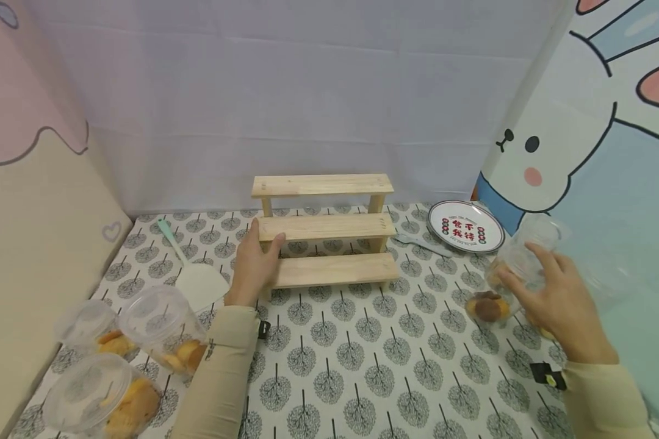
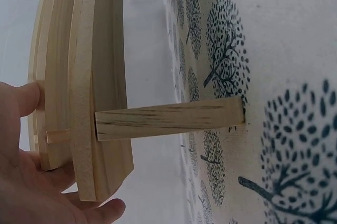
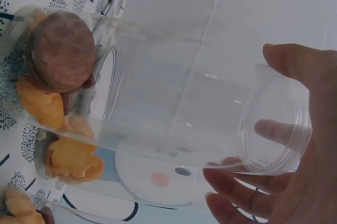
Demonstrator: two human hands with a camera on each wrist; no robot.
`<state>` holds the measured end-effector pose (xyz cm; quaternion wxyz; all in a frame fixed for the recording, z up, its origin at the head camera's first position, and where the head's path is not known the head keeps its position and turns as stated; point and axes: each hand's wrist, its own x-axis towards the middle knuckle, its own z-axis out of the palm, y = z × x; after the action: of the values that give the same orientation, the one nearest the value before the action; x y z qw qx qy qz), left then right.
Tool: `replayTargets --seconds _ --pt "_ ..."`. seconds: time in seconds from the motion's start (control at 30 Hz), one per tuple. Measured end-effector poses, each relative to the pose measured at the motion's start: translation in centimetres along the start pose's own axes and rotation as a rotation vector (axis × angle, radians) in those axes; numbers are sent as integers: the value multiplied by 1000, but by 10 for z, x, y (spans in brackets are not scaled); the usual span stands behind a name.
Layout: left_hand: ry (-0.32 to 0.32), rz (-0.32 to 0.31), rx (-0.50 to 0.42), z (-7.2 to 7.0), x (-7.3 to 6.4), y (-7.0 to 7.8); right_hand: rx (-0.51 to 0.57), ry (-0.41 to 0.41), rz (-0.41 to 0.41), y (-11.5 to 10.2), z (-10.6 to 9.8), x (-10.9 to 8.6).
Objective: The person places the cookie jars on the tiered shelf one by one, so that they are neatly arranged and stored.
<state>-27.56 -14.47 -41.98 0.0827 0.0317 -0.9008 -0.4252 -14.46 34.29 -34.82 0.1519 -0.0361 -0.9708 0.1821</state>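
Observation:
A three-tier wooden shelf rack (image 1: 329,227) stands on the tree-print cloth near the back wall. My left hand (image 1: 254,265) grips the left end of its middle board, and the left wrist view shows the thumb on one side and the fingers on the other. At the right, my right hand (image 1: 560,299) holds a clear plastic jar (image 3: 250,129) by its rim, thumb on one side and bent fingers on the other. Round brown and yellow cookies (image 3: 64,50) sit low in the clear containers in the right wrist view.
At front left stand several clear jars (image 1: 156,311) with cookies inside. A white spatula (image 1: 200,283) with a mint handle lies behind them. A round plate (image 1: 465,227) with red characters and a pale utensil (image 1: 423,244) lie right of the rack. Printed fabric walls close the sides.

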Motion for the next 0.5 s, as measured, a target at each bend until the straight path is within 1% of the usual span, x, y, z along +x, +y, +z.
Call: replayTargets --seconds 0.2,0.5 --pt "11 20 7 0 0 -1 18 31 -4 4 4 -1" --pt "6 6 9 0 -1 0 16 34 -9 5 3 -2"
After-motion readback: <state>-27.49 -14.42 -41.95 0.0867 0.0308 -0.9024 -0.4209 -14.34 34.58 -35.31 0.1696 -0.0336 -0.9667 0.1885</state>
